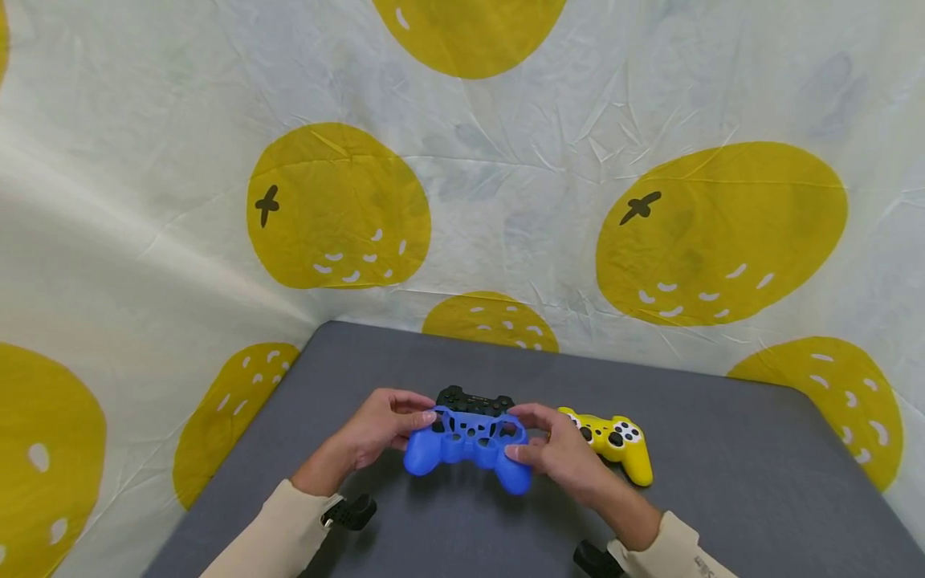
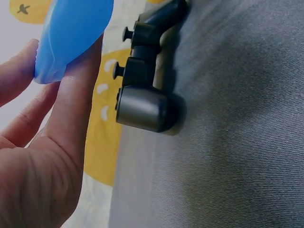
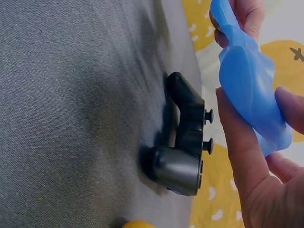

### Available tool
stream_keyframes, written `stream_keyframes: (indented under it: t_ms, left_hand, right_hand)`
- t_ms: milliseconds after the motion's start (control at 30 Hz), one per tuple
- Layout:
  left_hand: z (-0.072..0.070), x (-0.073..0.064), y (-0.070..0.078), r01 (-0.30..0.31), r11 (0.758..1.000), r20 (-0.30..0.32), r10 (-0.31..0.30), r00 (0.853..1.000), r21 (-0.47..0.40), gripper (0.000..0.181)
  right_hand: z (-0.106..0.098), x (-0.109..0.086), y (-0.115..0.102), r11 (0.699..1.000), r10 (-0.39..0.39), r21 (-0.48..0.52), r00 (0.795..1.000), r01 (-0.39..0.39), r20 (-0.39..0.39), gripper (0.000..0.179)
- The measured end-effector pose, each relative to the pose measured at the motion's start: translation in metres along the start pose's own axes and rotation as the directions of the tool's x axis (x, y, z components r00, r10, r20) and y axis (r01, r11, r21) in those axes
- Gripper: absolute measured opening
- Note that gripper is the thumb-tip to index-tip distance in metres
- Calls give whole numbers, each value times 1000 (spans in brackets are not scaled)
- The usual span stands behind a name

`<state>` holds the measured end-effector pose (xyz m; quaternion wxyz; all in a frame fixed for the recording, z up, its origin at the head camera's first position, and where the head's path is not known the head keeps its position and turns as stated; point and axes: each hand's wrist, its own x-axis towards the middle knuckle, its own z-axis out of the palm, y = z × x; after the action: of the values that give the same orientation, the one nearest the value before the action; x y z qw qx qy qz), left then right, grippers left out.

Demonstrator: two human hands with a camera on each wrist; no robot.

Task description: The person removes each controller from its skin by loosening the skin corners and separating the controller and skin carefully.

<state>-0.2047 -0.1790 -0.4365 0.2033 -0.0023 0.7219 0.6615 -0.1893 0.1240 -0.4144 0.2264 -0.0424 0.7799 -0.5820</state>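
Observation:
A blue silicone controller cover (image 1: 470, 433) with cut-out holes is held above the table between both hands. My left hand (image 1: 377, 425) pinches its left side between thumb and fingers. On the opposite side, my right hand (image 1: 560, 449) grips the cover with the thumb on its near face. Behind the cover lies a black game controller (image 1: 451, 396), partly hidden by it in the head view. The right wrist view shows this black controller (image 3: 183, 142) resting on the cloth with its two thumbsticks up, apart from the cover (image 3: 247, 80).
A yellow game controller (image 1: 629, 453) with white button areas lies to the right, partly behind my right hand. Grey cloth covers the table (image 1: 723, 482). A white curtain (image 1: 506, 225) with yellow fruit prints hangs along the back and left.

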Motion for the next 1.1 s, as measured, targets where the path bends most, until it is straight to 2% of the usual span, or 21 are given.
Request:
stream_keyframes:
  t_ms: [533, 900, 1100]
  left_hand:
    - [-3, 0, -10, -1, 1000, -4, 1, 1000, 19, 48]
    - [-1, -1, -16, 17, 1000, 18, -17, 1000, 0, 47]
    - [-1, 0, -20, 22, 1000, 22, -22, 1000, 5, 47]
  right_hand:
    - [6, 3, 10, 1000, -1, -13, 1000, 1, -5, 56]
    - [12, 4, 17, 998, 38, -38, 998, -40, -42, 55]
    - [13, 4, 19, 998, 41, -46, 998, -42, -38, 56]
